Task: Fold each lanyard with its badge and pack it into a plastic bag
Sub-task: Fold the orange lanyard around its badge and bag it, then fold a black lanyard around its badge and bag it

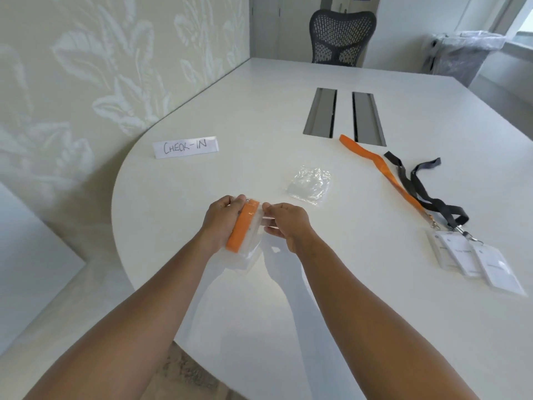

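My left hand (219, 223) grips a folded orange lanyard (242, 225) together with its clear badge holder, just above the white table (202, 174). A clear plastic bag (253, 243) surrounds or lies against the bundle; I cannot tell how far the bundle is inside. My right hand (284, 223) pinches the bag's edge on the right side. A pile of spare clear bags (310, 184) lies behind the hands. Further right lie an orange lanyard (383, 168) and two black lanyards (424, 192), each clipped to a white badge (473, 258).
A folded paper sign reading CHECK-IN (186, 147) stands at the left back. Two grey cable slots (344, 114) are set into the table's middle. A dark mesh chair (341, 37) stands at the far end, with a lined bin (467, 54) on its right.
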### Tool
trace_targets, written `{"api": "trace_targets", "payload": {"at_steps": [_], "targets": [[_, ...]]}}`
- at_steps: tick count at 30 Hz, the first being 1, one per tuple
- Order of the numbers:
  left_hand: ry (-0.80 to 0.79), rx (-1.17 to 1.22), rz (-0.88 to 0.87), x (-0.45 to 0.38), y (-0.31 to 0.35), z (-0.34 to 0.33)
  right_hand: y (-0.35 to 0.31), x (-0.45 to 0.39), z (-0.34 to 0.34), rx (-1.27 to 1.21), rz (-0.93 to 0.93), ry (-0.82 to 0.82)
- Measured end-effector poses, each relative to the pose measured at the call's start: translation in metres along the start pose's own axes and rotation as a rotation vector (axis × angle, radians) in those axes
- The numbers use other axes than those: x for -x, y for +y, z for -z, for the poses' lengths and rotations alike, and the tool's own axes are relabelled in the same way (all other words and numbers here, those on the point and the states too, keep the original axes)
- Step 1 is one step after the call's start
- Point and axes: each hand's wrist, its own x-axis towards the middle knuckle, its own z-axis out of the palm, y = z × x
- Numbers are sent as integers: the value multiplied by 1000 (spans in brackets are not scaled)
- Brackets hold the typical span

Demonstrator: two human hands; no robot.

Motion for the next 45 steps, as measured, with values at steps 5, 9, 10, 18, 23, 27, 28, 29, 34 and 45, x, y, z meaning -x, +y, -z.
{"api": "trace_targets", "payload": {"at_steps": [5,9,10,18,23,27,28,29,34,45], "targets": [[6,-69,51,-10,-13,35,5,-6,-30,94,-39,-74],[92,-152,20,-18,-21,59,15,-10,-53,76,-53,-79],[111,-191,5,-19,-22,64,17,-12,-59,76,-46,-81],[200,-423,-72,-26,-35,83,35,-16,-84,402,109,35],[280,-520,-115,-21,-41,72,39,-17,-86,497,155,70],[346,-571,-189,-21,-43,67,39,-18,-83,537,183,84],[369,-578,-204,-21,-42,67,39,-18,-81,517,176,85],[395,-588,-219,-21,-40,66,38,-18,-78,496,163,88],[445,-612,-312,-20,-18,50,29,-20,-53,459,144,131],[188,-577,-492,-12,22,-55,-11,-3,44,487,213,280]]}}
